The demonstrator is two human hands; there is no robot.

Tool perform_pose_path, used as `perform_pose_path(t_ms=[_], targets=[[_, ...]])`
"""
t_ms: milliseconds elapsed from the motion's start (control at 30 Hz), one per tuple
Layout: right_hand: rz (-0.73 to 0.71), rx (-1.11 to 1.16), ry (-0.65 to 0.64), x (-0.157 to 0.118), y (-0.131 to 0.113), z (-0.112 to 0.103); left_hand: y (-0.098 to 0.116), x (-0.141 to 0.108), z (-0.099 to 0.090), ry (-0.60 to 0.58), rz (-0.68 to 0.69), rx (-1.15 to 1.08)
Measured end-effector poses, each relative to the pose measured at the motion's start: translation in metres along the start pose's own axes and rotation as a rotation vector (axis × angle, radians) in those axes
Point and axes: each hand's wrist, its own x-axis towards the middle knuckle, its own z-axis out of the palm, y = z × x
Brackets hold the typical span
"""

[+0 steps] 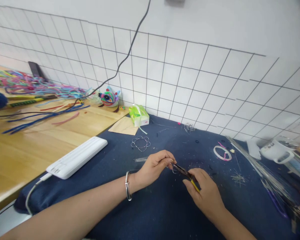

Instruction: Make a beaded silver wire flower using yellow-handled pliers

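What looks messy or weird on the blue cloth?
A spiky pile of wire bits, right of the right hand, and a tangled wire clump near the wall look messy: their strands point every way.

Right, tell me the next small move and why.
Probably a small turn of the pliers with the right hand, bending the wire further while the left hand steadies it: the pliers' tips are at the wire beside the left hand, where it curves.
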Motion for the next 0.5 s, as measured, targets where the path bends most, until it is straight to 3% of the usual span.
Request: perform_pose_path(t_ms=[300, 500], targets=[[0.03, -0.061, 0.044, 0.004, 0.002, -0.009, 0.004, 0.002, -0.005, 0.071, 0.096, 0.234], [-0.047, -0.147, 0.087, 0.005, 0.003, -0.018, 0.003, 0.001, -0.006, 0.075, 0.14, 0.284]])
